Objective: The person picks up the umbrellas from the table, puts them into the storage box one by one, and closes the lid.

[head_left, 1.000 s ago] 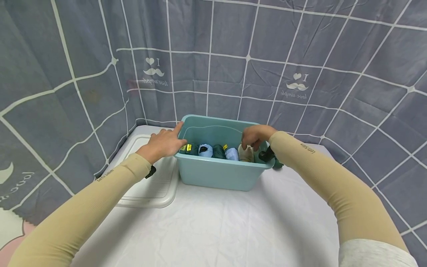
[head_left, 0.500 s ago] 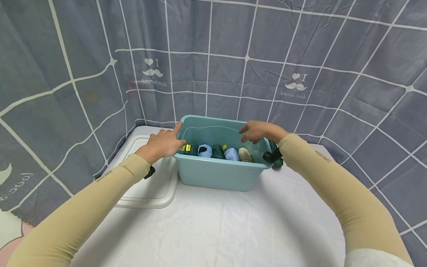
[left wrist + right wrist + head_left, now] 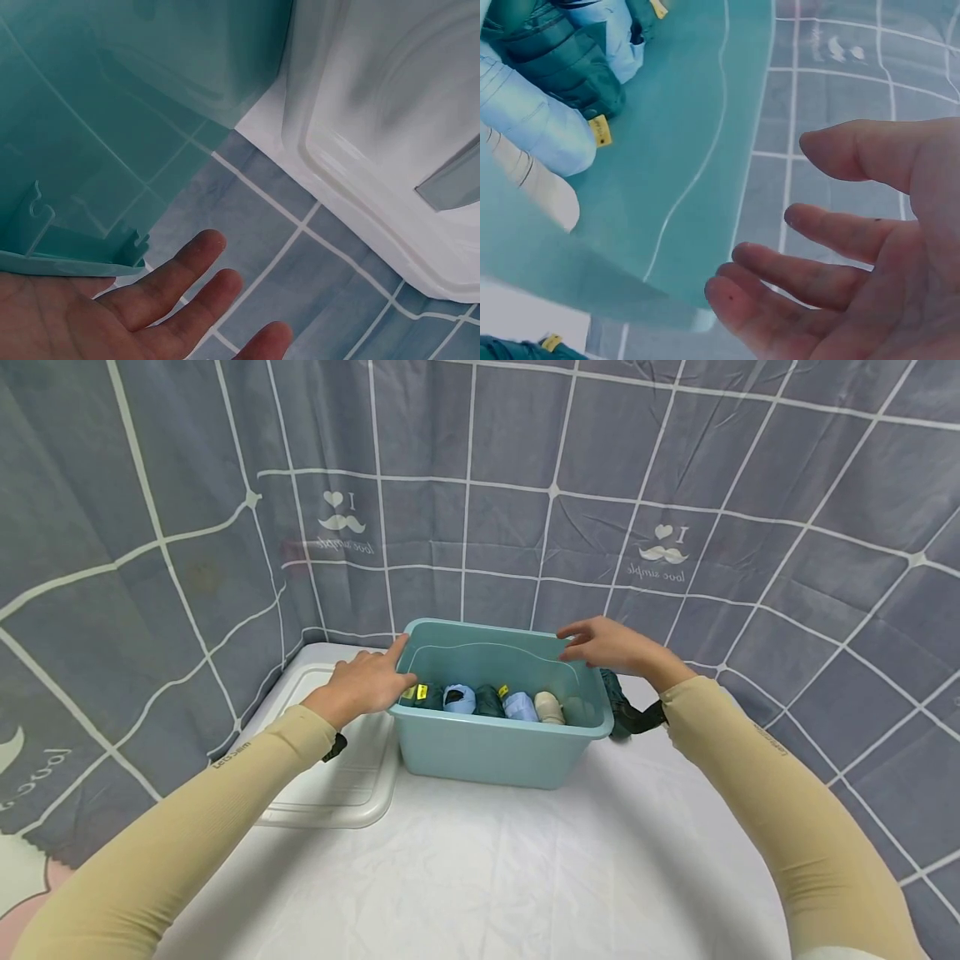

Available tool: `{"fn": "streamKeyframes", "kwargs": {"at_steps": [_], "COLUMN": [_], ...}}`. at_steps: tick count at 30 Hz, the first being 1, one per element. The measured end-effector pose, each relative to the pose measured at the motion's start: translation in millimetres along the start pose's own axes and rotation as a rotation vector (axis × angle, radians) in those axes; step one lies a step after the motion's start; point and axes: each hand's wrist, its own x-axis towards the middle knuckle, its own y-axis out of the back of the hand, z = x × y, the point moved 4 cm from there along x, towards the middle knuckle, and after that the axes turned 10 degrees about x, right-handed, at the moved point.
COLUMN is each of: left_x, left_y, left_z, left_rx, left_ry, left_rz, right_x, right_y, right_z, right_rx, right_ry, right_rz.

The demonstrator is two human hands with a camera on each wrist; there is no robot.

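Observation:
A teal plastic bin (image 3: 487, 752) stands on the white-covered table. Along its floor lies a row of rolled fabric bundles: a dark green one (image 3: 430, 697) at the left, a light blue bundle (image 3: 459, 699), another dark green bundle (image 3: 490, 702), a second light blue bundle (image 3: 520, 707) and a beige bundle (image 3: 549, 708). My left hand (image 3: 367, 683) rests at the bin's left rim, its fingers extended outside the wall in the left wrist view. Over the back right corner hovers my right hand (image 3: 611, 645), fingers spread and holding nothing.
A white lid (image 3: 352, 785) lies flat left of the bin. Just outside the bin's right end sits another dark green bundle (image 3: 618, 714), partly hidden by the wrist strap (image 3: 647, 718). A grey gridded curtain (image 3: 495, 527) rises close behind and at both sides.
My right hand has come away from the beige bundle, lifting up and to the right over the rim with its fingers opened. The beige bundle stays in the bin. My left hand holds its place.

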Motion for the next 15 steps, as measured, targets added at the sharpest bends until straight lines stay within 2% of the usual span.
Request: {"fn": "streamKeyframes", "kwargs": {"at_steps": [10, 15], "left_x": [0.4, 1.2], "left_y": [-0.7, -0.3], "left_z": [-1.2, -0.8], "left_rx": [0.004, 0.006], "left_ry": [-0.002, -0.001], "left_rz": [0.002, 0.014], "right_x": [-10.4, -16.5], "right_y": [19.1, 24.9], "right_z": [23.3, 37.1], "right_rx": [0.05, 0.094], "right_ry": [-0.009, -0.005], "right_rz": [0.168, 0.219]}}
